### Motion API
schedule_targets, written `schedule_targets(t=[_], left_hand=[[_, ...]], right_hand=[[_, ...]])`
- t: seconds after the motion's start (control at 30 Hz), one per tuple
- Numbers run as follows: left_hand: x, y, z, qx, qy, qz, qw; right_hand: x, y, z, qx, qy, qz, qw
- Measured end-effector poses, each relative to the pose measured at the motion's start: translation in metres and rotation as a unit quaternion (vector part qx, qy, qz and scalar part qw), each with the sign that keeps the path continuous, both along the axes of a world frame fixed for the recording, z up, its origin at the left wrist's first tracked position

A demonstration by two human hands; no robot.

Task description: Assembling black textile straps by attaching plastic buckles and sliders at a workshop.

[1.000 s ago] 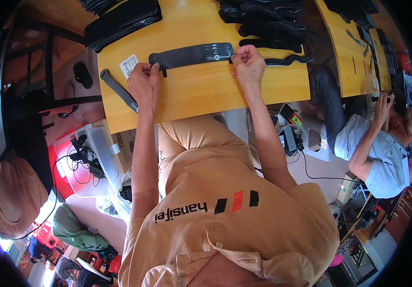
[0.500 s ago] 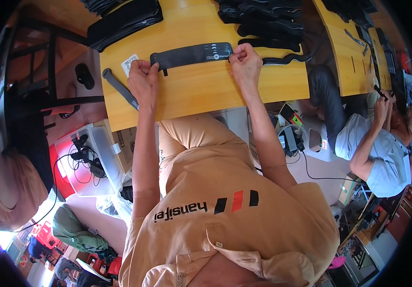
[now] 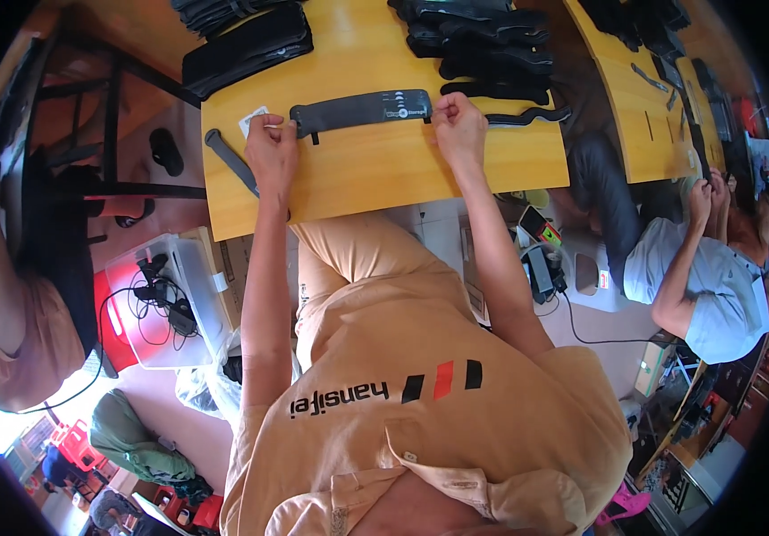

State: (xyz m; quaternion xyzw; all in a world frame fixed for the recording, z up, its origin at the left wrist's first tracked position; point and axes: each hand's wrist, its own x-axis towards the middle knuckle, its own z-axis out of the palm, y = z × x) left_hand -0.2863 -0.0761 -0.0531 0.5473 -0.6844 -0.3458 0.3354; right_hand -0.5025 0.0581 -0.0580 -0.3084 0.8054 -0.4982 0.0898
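A wide flat black strap [image 3: 357,109] with pale printing near its right end stretches across the yellow table in front of me. My left hand [image 3: 273,150] has its fingers closed at the strap's left end. At the other end, the thumb and fingers of my right hand [image 3: 459,132] are pinched together on the strap's edge. Fingertips hide exactly how each end is gripped. A narrow dark grey strap [image 3: 232,163] lies slanted beside my left wrist. Partly behind my left hand is a white printed label [image 3: 255,118]. Right of my right hand, a wavy black strap [image 3: 527,117] lies flat.
Stacked black straps [image 3: 246,52] sit at the table's far left, and another layered pile [image 3: 478,40] at the far right. Below the table's left side stands a clear plastic bin [image 3: 170,304] with cables. A co-worker in a light blue shirt [image 3: 701,290] sits at right.
The view has shifted slightly, moving the table's left side to the right in the picture. Both hands stay at the strap's ends, and the strap appears straighter along its length.
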Motion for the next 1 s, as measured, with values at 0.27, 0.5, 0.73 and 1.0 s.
schedule_targets(t=[0.27,0.5,0.73,1.0], left_hand=[[-0.026,0.037,0.015,-0.239,-0.107,-0.191,0.946],[-0.033,0.047,-0.009,-0.238,-0.288,-0.314,0.873],[-0.032,0.046,-0.009,-0.232,-0.283,-0.322,0.873],[-0.03,0.046,-0.008,-0.236,-0.276,-0.316,0.876]], right_hand=[[0.04,0.003,0.012,0.055,0.312,0.18,0.931],[0.049,0.009,-0.005,0.162,0.318,0.239,0.903],[0.031,0.021,0.002,0.192,0.294,0.219,0.91],[0.015,0.059,-0.005,0.139,0.305,0.142,0.932]])
